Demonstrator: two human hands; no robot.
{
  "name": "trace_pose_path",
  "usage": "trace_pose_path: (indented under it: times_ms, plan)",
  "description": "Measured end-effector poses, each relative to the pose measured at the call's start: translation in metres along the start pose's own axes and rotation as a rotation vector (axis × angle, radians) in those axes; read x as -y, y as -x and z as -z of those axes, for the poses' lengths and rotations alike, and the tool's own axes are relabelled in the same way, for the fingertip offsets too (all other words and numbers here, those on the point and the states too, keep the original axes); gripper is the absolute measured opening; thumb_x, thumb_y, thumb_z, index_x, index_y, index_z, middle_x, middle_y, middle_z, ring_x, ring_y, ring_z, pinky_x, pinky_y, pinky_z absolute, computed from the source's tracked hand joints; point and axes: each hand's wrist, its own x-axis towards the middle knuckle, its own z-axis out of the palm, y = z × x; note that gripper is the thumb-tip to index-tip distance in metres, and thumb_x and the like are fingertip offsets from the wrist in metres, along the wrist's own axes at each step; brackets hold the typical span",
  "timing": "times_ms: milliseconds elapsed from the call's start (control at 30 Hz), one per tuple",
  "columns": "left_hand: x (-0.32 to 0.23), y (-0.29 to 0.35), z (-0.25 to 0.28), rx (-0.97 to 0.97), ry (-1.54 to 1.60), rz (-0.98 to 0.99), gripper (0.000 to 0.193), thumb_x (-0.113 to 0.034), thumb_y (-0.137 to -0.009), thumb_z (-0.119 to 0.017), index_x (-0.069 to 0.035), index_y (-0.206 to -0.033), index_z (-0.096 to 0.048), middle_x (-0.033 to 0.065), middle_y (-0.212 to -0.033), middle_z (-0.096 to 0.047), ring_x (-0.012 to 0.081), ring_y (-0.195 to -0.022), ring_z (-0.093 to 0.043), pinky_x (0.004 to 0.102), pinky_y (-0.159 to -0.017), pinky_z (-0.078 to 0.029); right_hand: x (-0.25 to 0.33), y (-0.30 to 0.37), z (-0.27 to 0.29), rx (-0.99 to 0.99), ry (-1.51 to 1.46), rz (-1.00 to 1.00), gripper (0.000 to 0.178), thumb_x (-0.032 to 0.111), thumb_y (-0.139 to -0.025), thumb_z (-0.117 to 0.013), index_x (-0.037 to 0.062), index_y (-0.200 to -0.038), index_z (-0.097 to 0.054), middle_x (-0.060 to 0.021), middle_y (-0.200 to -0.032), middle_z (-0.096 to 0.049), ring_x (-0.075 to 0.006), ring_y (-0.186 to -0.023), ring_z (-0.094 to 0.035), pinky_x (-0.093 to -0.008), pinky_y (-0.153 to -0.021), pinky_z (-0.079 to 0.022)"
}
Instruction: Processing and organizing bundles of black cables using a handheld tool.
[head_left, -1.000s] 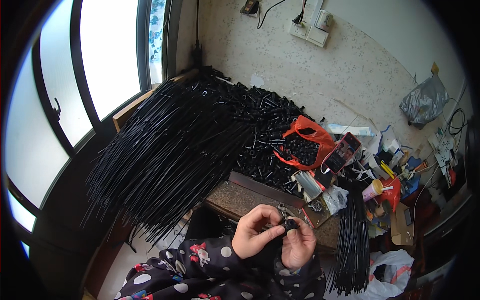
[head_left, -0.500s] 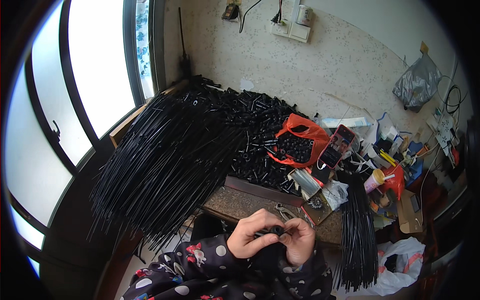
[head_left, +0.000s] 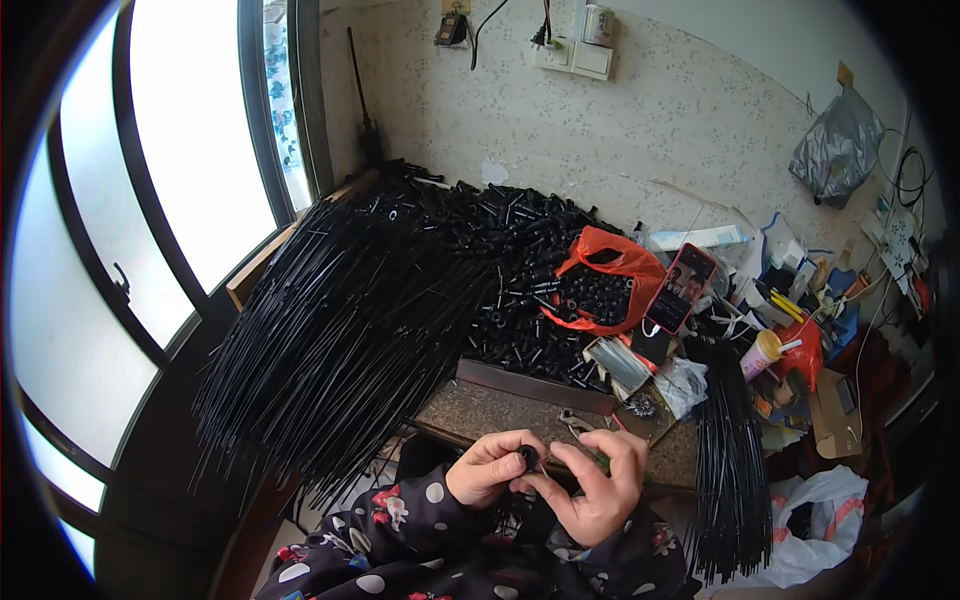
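Note:
My left hand (head_left: 488, 468) grips a short black tube-shaped part (head_left: 527, 456), its round hollow end facing up. Close against it is my right hand (head_left: 598, 488), with thumb and index finger curled toward the hollow end and the other fingers raised. Something thin shows between that thumb and index finger, too small to make out. Just beyond the right hand, pliers (head_left: 572, 420) lie on the speckled tabletop (head_left: 490, 408), partly covered by the fingers.
A large bundle of thin black rods (head_left: 330, 340) overhangs the table's left side. Behind lies a heap of black tubular parts (head_left: 520, 225), with an orange bag (head_left: 650, 272), a propped phone (head_left: 683, 288), a cup (head_left: 762, 352) and a second rod bundle (head_left: 733, 470) at right.
The black part has tilted and shifted slightly left with my left hand. My right hand has opened out somewhat, its fingers lifting away from the part. The whole view has shifted a little.

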Motion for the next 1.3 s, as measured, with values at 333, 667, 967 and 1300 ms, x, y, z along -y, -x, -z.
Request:
trace_pose_path:
  times_ms: [333,667,967,1300]
  plan:
    - [0.009,-0.017,-0.017,-0.238,-0.276,-0.25,0.03,-0.03,-0.085,-0.052,0.0,-0.084,-0.051,-0.0019,-0.065,-0.048,0.0047,-0.053,-0.039,0.0187,-0.05,-0.03,-0.017,-0.005,-0.003,0.164,-0.097,-0.034,0.021,0.011,-0.065,-0.069,0.0035,-0.082,-0.061,-0.0064,-0.076,-0.055,-0.0244,-0.075,-0.051,-0.0336,-0.066,-0.042]
    - [-0.017,-0.022,0.013,-0.142,-0.647,-0.173,0.042,-0.04,-0.081,-0.057,0.002,-0.078,-0.055,0.0025,-0.06,-0.05,0.007,-0.051,-0.042,0.0219,-0.048,-0.032,-0.113,0.112,-0.009,0.392,0.436,-0.276,0.027,0.007,-0.067,-0.065,0.0014,-0.093,-0.058,-0.0146,-0.1,-0.051,-0.029,-0.088,-0.052,-0.0348,-0.074,-0.044]
    - [-0.021,-0.034,0.006,-0.022,-0.639,-0.228,0.035,-0.026,-0.091,-0.039,0.002,-0.107,-0.053,-0.0031,-0.058,-0.043,0.0043,-0.05,-0.037,0.0195,-0.048,-0.031,-0.111,0.139,-0.01,0.526,-0.323,-0.634,0.028,0.01,-0.07,-0.063,0.0021,-0.095,-0.054,-0.011,-0.108,-0.043,-0.0257,-0.091,-0.051,-0.0346,-0.072,-0.044]
    - [-0.029,-0.018,0.01,-0.36,-0.493,-0.296,0.038,-0.025,-0.093,-0.033,0.002,-0.114,-0.05,-0.0068,-0.056,-0.036,0.0019,-0.05,-0.03,0.0177,-0.048,-0.025,-0.022,0.016,0.044,0.324,0.091,0.213,0.021,0.013,-0.077,-0.06,-0.0037,-0.089,-0.054,-0.0122,-0.093,-0.053,-0.0229,-0.074,-0.055,-0.0307,-0.061,-0.046]
